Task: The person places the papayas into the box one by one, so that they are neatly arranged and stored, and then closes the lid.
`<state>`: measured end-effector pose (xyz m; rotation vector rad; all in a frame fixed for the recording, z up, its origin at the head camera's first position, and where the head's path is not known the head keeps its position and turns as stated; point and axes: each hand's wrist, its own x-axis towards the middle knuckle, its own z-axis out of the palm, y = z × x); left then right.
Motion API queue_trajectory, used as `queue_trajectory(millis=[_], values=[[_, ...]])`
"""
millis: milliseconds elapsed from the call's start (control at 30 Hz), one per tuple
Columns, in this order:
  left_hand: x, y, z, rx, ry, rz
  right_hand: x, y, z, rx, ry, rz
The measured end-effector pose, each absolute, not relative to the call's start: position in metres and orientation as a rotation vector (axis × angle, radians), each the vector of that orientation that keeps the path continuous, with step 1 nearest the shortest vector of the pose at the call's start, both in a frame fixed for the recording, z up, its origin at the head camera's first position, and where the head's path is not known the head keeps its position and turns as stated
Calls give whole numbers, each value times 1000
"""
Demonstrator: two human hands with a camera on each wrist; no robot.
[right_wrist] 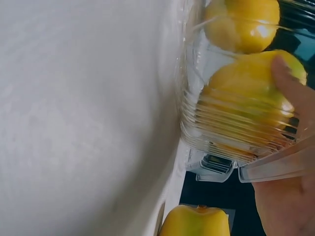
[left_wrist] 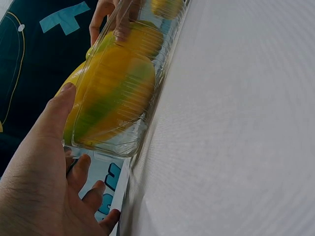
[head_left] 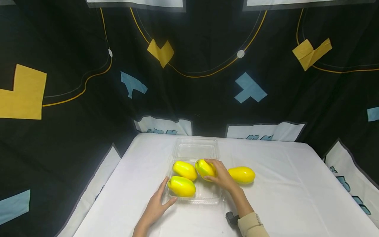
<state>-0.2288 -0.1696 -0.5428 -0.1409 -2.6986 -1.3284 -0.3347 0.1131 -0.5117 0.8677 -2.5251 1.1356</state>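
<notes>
A clear plastic clamshell container (head_left: 204, 194) lies open on the white table, its lid (head_left: 195, 149) folded back away from me. Inside it are a front-left yellow mango (head_left: 182, 186), a back-left mango (head_left: 185, 170) and a third mango (head_left: 205, 168). My right hand (head_left: 220, 174) grips this third one inside the container, thumb and fingers round it. At the container's front-left corner rests my left hand (head_left: 158, 204), thumb and fingers spread; in the left wrist view its thumb (left_wrist: 61, 101) touches the container's edge. One more mango (head_left: 242, 174) lies on the table, right of the container.
A white cloth covers the table (head_left: 284, 197). Behind it hangs a black curtain (head_left: 201, 98) with yellow and blue shapes. A small dark device (head_left: 232, 218) is at the right wrist, beside a beige sleeve (head_left: 251, 223).
</notes>
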Motion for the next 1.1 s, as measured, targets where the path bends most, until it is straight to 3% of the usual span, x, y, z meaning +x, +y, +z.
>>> queue_trajectory(millis=[1100], values=[[-229,-170,-542,-140,-2708,-1339,-328,112,-506,842,-2658,964]])
